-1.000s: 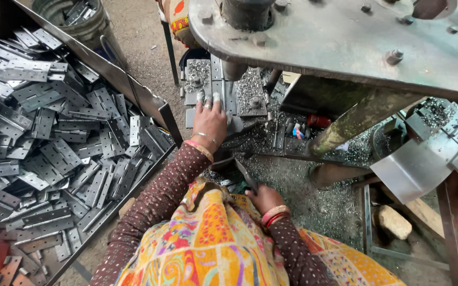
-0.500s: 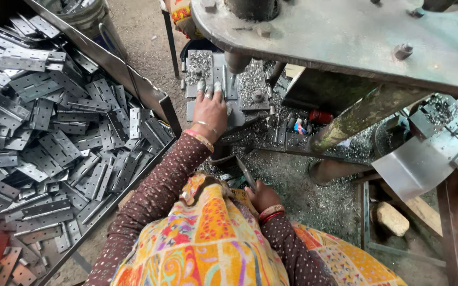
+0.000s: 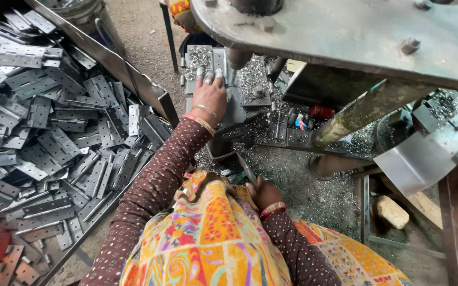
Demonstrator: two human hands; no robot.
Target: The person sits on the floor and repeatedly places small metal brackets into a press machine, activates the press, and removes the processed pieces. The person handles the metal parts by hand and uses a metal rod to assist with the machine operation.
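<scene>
The left hand (image 3: pixel 209 98) reaches forward, fingers clamped over a flat grey hinge plate (image 3: pixel 217 63) on the press bed (image 3: pixel 250 87), close under the overhanging edge of the grey machine table (image 3: pixel 345 37); little room lies above it; the right hand (image 3: pixel 265 193) sits low by the lap, clenched on a thin metal lever (image 3: pixel 246 168); a tray's raised edge (image 3: pixel 133 79) walls off the heaped hinges (image 3: pixel 54 132) on the left.

Soft daylight falls from above, bright and even. The pile of metal hinges (image 3: pixel 54 132) shines a little. It is dark under the big metal plate (image 3: pixel 345 32). Edges bend outward. Most things look sharp.
</scene>
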